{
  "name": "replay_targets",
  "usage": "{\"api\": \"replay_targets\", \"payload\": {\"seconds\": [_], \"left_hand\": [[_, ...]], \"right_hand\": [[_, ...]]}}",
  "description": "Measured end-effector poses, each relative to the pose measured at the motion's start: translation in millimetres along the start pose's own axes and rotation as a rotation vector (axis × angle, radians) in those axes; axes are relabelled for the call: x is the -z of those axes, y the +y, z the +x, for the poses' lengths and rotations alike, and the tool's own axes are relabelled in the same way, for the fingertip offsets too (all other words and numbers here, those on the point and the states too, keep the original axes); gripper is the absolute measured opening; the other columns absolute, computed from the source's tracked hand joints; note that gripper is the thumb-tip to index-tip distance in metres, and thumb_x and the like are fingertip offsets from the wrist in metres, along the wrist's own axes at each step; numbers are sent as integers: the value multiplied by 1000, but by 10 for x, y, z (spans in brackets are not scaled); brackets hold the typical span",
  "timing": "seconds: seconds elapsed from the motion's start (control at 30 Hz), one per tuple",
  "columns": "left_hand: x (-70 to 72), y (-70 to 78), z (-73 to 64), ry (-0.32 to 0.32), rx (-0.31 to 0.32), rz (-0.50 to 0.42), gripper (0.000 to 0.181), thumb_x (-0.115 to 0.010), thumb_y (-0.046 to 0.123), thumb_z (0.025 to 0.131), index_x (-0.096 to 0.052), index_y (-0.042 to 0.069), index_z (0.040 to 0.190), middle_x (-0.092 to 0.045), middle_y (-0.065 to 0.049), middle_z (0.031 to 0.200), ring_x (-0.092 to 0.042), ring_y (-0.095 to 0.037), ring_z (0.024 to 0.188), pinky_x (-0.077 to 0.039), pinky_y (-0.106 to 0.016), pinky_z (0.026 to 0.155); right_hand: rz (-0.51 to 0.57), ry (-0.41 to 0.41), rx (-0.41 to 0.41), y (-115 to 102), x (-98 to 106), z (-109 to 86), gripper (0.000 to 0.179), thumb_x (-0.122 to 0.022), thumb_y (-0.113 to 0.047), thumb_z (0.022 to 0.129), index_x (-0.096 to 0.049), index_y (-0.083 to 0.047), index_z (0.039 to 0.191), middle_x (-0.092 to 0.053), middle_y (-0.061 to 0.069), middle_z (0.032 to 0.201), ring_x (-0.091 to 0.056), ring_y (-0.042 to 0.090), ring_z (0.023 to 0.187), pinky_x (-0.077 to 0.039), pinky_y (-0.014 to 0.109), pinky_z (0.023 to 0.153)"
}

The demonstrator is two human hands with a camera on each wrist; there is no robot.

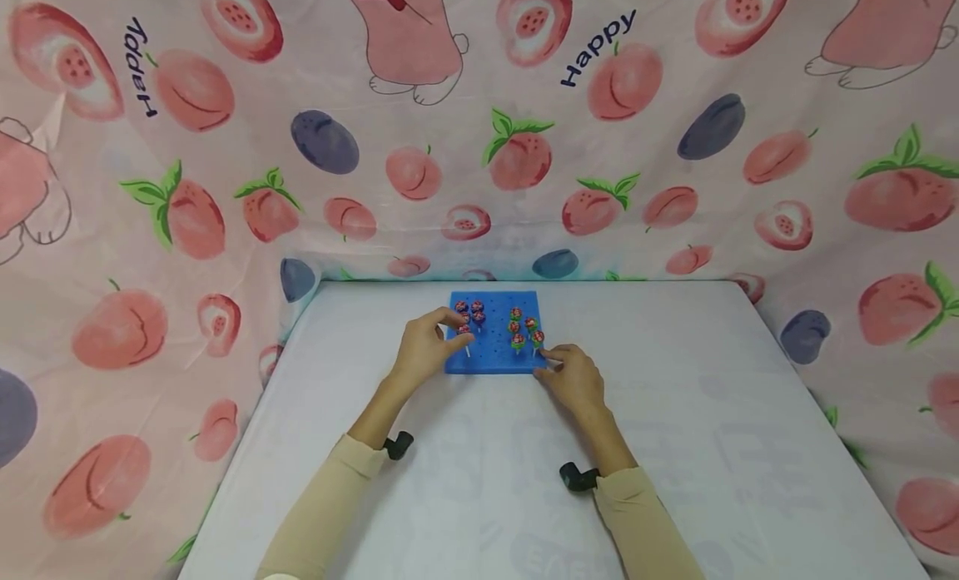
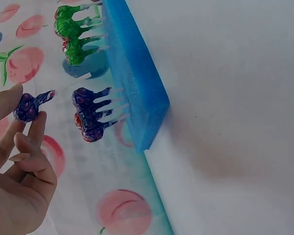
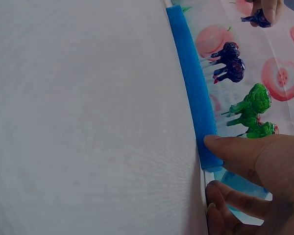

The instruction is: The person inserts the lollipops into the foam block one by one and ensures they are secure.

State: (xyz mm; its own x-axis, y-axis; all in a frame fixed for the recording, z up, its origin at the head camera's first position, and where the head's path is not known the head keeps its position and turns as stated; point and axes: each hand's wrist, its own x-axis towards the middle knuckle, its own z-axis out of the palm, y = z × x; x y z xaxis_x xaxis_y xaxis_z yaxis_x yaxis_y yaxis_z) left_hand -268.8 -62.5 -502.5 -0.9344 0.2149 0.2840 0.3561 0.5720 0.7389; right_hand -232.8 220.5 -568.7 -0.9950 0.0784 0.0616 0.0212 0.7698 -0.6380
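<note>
A blue foam board (image 1: 494, 357) with small holes stands at the far side of the table. Between thumb and fingertips, my left hand (image 1: 421, 349) pinches a purple-wrapped lollipop (image 2: 26, 108) above the board's left part; its white stick is clear of the foam. Several other purple lollipops (image 2: 92, 115) stand upright in the board's back left. Green-wrapped lollipops (image 3: 257, 100) stand in rows on its right part. My right hand (image 1: 575, 382) holds the board's front right corner, thumb against the front face and fingers by the right side. Part of those fingers is hidden.
A white-covered table (image 1: 479, 480) carries the board. Behind it and on both sides hangs a peach-patterned cloth (image 1: 449, 147). Black wrist cameras (image 1: 578, 478) sit on the forearms.
</note>
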Motion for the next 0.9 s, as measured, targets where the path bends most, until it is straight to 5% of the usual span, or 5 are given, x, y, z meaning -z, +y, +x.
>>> {"api": "replay_targets", "payload": {"seconds": [0.23,0.9], "left_hand": [[-25,-55,60,67,-8,56,26,-85,31,90,-75,16,109,-77,0,103,-50,-18,63,-38,-30,52],[-197,-184,145,92,2,133,25,-83,27,92,-75,15,113,-77,-2,107,-51,-17,61,-38,-29,51]], "right_hand": [[0,-1,3,-1,1,-1,44,-86,-30,88,-77,-11,127,-67,12,134,-72,28,105,-61,46,79],[9,4,-1,12,8,-6,44,-87,-30,87,-77,-11,126,-67,12,134,-72,28,105,-61,45,77]]}}
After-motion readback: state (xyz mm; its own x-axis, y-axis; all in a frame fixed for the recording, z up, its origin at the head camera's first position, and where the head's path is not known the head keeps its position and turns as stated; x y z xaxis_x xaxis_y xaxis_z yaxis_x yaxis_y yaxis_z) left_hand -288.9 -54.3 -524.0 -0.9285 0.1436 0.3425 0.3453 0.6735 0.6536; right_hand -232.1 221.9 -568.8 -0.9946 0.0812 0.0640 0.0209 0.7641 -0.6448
